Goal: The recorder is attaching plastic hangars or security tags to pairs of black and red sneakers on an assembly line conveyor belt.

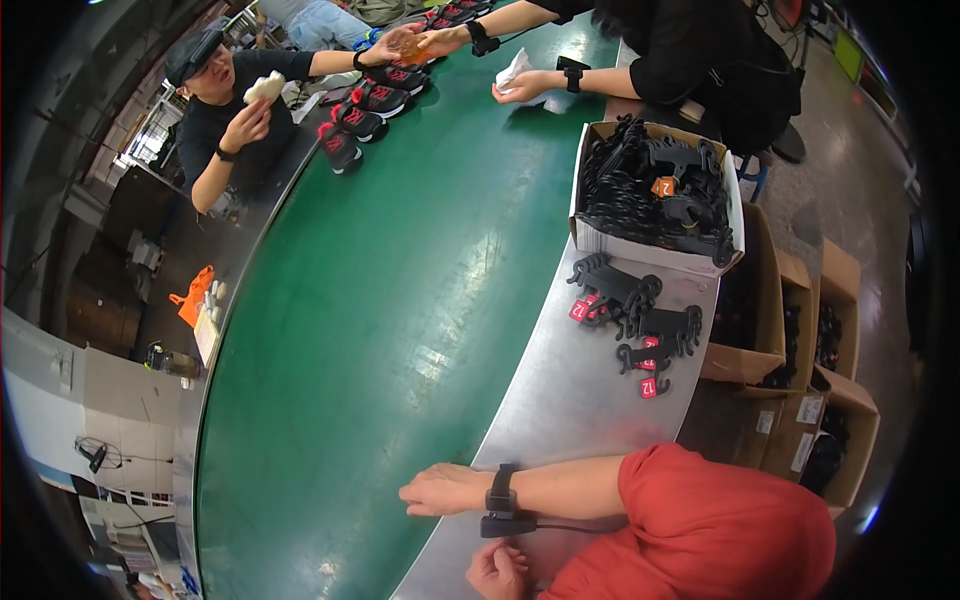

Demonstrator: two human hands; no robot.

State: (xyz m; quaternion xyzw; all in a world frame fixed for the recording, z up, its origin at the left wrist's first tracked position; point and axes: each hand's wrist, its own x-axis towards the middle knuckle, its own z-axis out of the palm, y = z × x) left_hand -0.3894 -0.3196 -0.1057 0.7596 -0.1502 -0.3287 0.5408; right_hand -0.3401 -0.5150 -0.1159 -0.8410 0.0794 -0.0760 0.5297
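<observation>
My right hand lies palm down at the near edge of the green conveyor belt, fingers out and holding nothing. A black strap with a small device sits on that wrist, below a red sleeve. Closer to me, my left hand rests over the metal ledge, its fingers curled in with nothing visible in them; its forearm is hidden. Beyond my hands on the ledge lie several black plastic hangers with red tags. An open white box behind them is heaped with more black hangers.
Black shoes with red laces line the belt's far left side. Two co-workers' hands meet there at an orange-brown item; one co-worker also holds a whitish item, the other white paper. Cardboard boxes stand right of the ledge.
</observation>
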